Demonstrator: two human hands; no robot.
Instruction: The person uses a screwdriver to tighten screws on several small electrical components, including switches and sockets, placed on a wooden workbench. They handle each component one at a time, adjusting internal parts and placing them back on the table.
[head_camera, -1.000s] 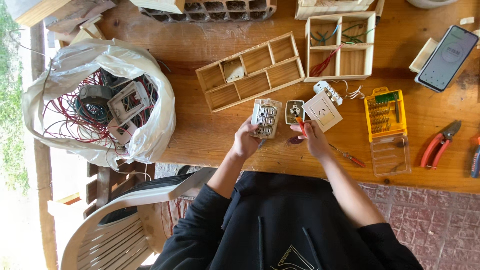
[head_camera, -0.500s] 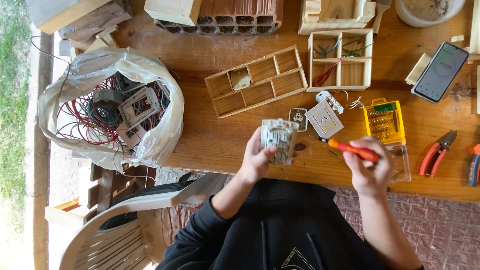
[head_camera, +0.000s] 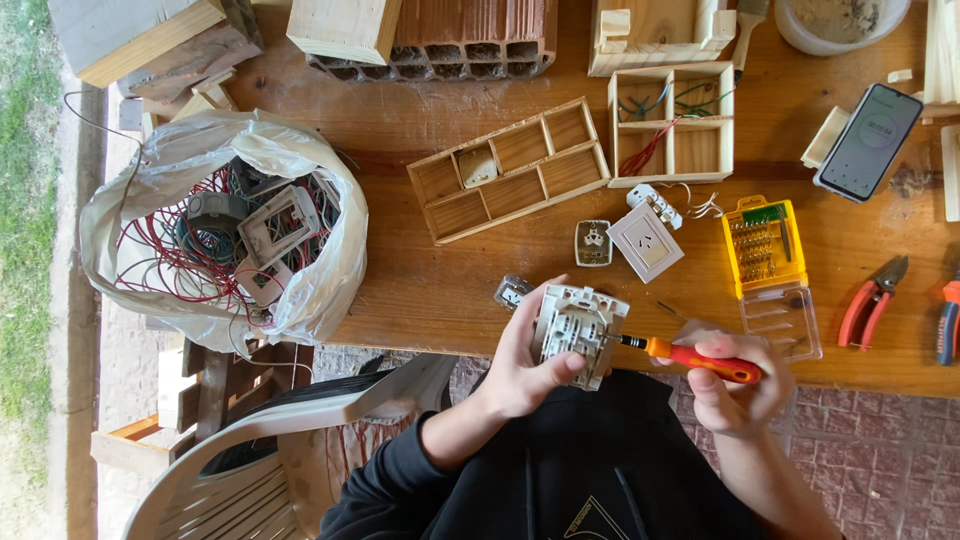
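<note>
Closest to the camera, the left hand (head_camera: 525, 365) is wrapped around a white switch module (head_camera: 579, 333), fingers curled over its near edge and thumb across its back, holding it just off the near edge of the wooden table (head_camera: 420, 290) with the wiring side turned up. The right hand (head_camera: 735, 385) is closed in a full grip on the red-and-orange handle of a small screwdriver (head_camera: 690, 357), whose dark tip meets the right side of the module — the shaft lies nearly level. Both arms wear dark sleeves. Just beyond the left hand a small metal-grey part (head_camera: 512, 291) lies on the table, touching nothing else. Further in sit a small socket insert (head_camera: 593, 243) and, just beside it, a white square wall socket (head_camera: 648, 241) with a white connector at its far corner. To the right stands an open yellow bit case (head_camera: 764, 245) with its clear lid (head_camera: 781, 322) lying toward the table edge, and red-handled pliers (head_camera: 872, 302) lie well apart at the right. Beyond the sockets is a long wooden tray with compartments (head_camera: 510, 170), one holding a pale part, and a square wooden tray (head_camera: 672, 125) with coloured wires. A phone (head_camera: 869, 141) leans at the far right. To the left, a clear plastic bag (head_camera: 225, 230) full of red wires and switch frames hangs over the table edge above a white plastic chair (head_camera: 260, 460). Bricks and wood blocks line the far side.
</note>
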